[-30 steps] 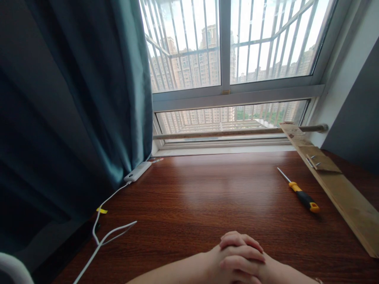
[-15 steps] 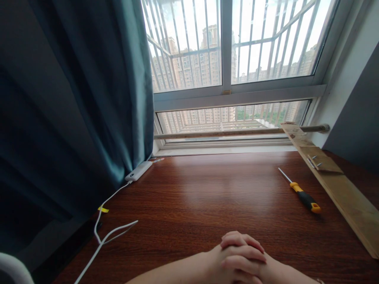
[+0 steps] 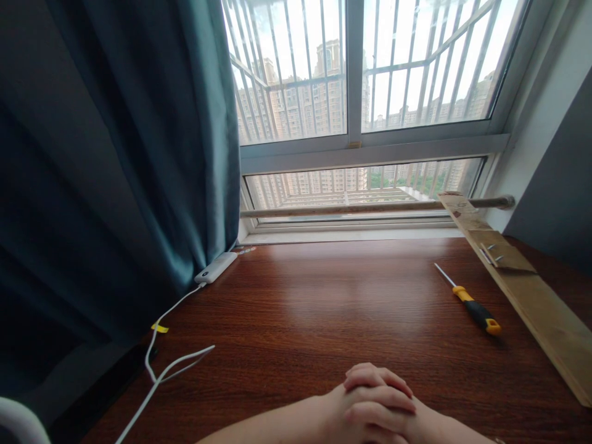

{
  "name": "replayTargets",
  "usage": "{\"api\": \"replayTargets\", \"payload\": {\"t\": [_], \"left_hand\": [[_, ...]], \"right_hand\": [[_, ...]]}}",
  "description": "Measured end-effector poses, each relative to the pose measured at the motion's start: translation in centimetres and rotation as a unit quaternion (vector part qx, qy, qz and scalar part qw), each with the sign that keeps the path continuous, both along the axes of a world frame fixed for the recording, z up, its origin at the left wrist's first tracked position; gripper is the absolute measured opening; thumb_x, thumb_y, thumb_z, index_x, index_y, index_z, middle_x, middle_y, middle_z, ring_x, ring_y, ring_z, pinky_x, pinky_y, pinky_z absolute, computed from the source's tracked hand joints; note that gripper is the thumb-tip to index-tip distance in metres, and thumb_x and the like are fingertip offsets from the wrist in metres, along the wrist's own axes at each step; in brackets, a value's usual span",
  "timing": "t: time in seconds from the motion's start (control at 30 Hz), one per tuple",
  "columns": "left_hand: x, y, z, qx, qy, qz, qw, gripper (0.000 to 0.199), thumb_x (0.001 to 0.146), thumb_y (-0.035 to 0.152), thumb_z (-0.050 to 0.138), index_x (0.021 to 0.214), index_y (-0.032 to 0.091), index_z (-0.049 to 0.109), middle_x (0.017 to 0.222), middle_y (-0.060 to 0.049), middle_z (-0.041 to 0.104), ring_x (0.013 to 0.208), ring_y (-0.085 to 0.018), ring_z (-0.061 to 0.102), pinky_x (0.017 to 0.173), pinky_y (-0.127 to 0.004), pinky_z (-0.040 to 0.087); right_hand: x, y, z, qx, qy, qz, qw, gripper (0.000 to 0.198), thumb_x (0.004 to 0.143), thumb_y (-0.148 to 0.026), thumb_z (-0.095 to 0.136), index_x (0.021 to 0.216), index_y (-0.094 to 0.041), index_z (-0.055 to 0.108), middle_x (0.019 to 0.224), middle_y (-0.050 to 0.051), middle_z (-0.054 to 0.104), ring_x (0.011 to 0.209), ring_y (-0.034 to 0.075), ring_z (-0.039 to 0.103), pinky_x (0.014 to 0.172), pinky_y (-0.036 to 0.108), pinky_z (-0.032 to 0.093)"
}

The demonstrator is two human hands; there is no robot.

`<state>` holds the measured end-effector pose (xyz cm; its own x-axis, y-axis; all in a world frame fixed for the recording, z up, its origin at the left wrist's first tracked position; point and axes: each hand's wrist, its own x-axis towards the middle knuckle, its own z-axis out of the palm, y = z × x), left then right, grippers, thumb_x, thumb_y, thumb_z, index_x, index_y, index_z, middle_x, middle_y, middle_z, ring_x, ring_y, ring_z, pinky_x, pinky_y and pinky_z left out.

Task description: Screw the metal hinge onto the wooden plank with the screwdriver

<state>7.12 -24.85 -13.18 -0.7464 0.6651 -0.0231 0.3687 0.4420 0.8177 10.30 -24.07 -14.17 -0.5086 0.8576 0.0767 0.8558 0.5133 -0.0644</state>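
At the bottom edge of the view my left hand [image 3: 340,407] and my right hand [image 3: 419,419] are clasped together on the near side of the wooden table [image 3: 314,320]. The left fingers fold over the right hand, and part of the right hand is hidden beneath them. No tool shows in either hand. To the right, apart from both hands, lies a screwdriver [image 3: 474,308] with a yellow and black handle, its metal shaft pointing away toward the window.
Along the right runs a long cardboard strip [image 3: 531,302] with a folded cardboard piece [image 3: 509,253] carrying two screws [image 3: 494,253]. A white power bank [image 3: 216,267] with a white cable [image 3: 150,394] sits by the blue curtain [image 3: 203,154]. A rail [image 3: 346,210] crosses before the window.
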Motion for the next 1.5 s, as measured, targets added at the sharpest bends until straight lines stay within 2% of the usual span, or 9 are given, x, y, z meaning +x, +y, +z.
{"api": "replayTargets", "payload": {"t": [0.13, 0.33, 0.47, 0.57, 0.73, 0.9, 1.27, 1.37, 1.5], "left_hand": [[-0.1, 0.5, 0.4, 0.014, 0.013, 0.040, 0.999, 0.032, 0.085, 0.035, 0.038, 0.101, 0.031, 0.066, 0.090, -0.004, 0.059, 0.091, -0.022, 0.057, 0.060, -0.026, 0.052], [0.3, 0.4, 0.2, 0.016, 0.030, 0.022, 0.999, 0.030, 0.084, 0.037, 0.041, 0.095, 0.029, 0.067, 0.091, -0.006, 0.058, 0.089, -0.023, 0.057, 0.060, -0.028, 0.052], [-0.8, 0.0, -1.0, 0.071, 0.060, -0.015, 0.996, 0.025, 0.083, 0.033, 0.044, 0.091, 0.030, 0.068, 0.085, -0.005, 0.056, 0.080, -0.022, 0.056, 0.052, -0.026, 0.050], [-2.6, -0.3, -1.9, 0.137, 0.083, -0.090, 0.983, 0.021, 0.081, 0.030, 0.049, 0.091, 0.028, 0.067, 0.077, -0.004, 0.054, 0.066, -0.017, 0.052, 0.043, -0.022, 0.043], [-4.8, -0.5, -2.5, 0.170, 0.123, -0.196, 0.958, 0.018, 0.079, 0.027, 0.052, 0.090, 0.026, 0.067, 0.070, -0.003, 0.051, 0.054, -0.012, 0.043, 0.036, -0.021, 0.031], [-5.3, 0.0, -2.5, 0.200, 0.156, -0.236, 0.938, 0.018, 0.079, 0.027, 0.051, 0.084, 0.026, 0.068, 0.063, -0.002, 0.049, 0.055, -0.013, 0.042, 0.035, -0.020, 0.028], [-8.6, 1.4, -2.0, 0.170, 0.179, -0.427, 0.870, 0.020, 0.080, 0.030, 0.051, 0.077, 0.028, 0.071, 0.059, -0.001, 0.049, 0.059, -0.014, 0.046, 0.041, -0.021, 0.031], [-9.5, 2.0, -1.7, 0.177, 0.185, -0.498, 0.829, 0.020, 0.080, 0.032, 0.052, 0.076, 0.029, 0.072, 0.058, 0.000, 0.049, 0.064, -0.015, 0.049, 0.045, -0.022, 0.033], [-8.8, 2.3, -2.0, 0.176, 0.178, -0.484, 0.839, 0.016, 0.077, 0.032, 0.056, 0.076, 0.031, 0.072, 0.061, -0.001, 0.051, 0.064, -0.015, 0.049, 0.048, -0.023, 0.037]], "right_hand": [[0.3, 0.2, -0.2, 0.034, 0.050, 0.070, 0.996, 0.039, 0.067, 0.003, 0.059, 0.081, -0.030, 0.073, 0.077, -0.004, 0.072, 0.037, 0.003, 0.058, 0.043, 0.006, 0.039], [-2.0, 0.3, -1.6, 0.034, -0.098, -0.123, 0.987, 0.066, 0.071, 0.008, -0.005, 0.078, 0.010, 0.060, 0.045, -0.005, 0.054, 0.022, -0.002, 0.041, 0.037, 0.006, 0.016], [-2.2, 1.0, -3.1, 0.016, -0.073, -0.121, 0.990, 0.050, 0.077, 0.007, 0.016, 0.070, 0.000, 0.065, 0.040, -0.008, 0.053, 0.018, -0.001, 0.038, 0.033, 0.004, 0.015], [-1.1, 2.7, -2.7, -0.114, 0.011, -0.044, 0.992, 0.039, 0.070, 0.012, 0.041, 0.045, -0.010, 0.059, 0.034, -0.009, 0.051, 0.019, -0.002, 0.038, 0.031, 0.003, 0.022], [-0.4, 6.7, 1.5, -0.464, -0.042, 0.108, 0.878, 0.060, 0.077, 0.009, 0.013, 0.018, -0.002, 0.016, 0.030, -0.004, 0.037, 0.046, -0.001, 0.059, 0.044, 0.010, 0.034], [-1.1, 8.7, 3.7, -0.551, -0.140, 0.240, 0.787, 0.065, 0.078, 0.008, 0.018, 0.015, -0.005, 0.025, 0.033, 0.000, 0.047, 0.067, 0.002, 0.064, 0.047, 0.010, 0.036], [1.2, 7.2, 0.4, -0.458, 0.015, 0.162, 0.874, 0.062, 0.078, 0.006, 0.029, 0.021, -0.010, 0.012, 0.036, -0.005, 0.040, 0.051, 0.003, 0.063, 0.042, 0.015, 0.039], [1.2, 7.1, 0.6, -0.483, 0.052, 0.121, 0.866, 0.062, 0.077, 0.005, 0.037, 0.024, -0.012, 0.009, 0.038, -0.006, 0.039, 0.050, 0.004, 0.062, 0.042, 0.017, 0.043], [0.0, 7.6, 2.0, -0.555, -0.018, 0.121, 0.823, 0.061, 0.080, 0.001, 0.004, 0.020, -0.005, 0.017, 0.041, -0.003, 0.040, 0.060, 0.002, 0.064, 0.047, 0.019, 0.039]]}}
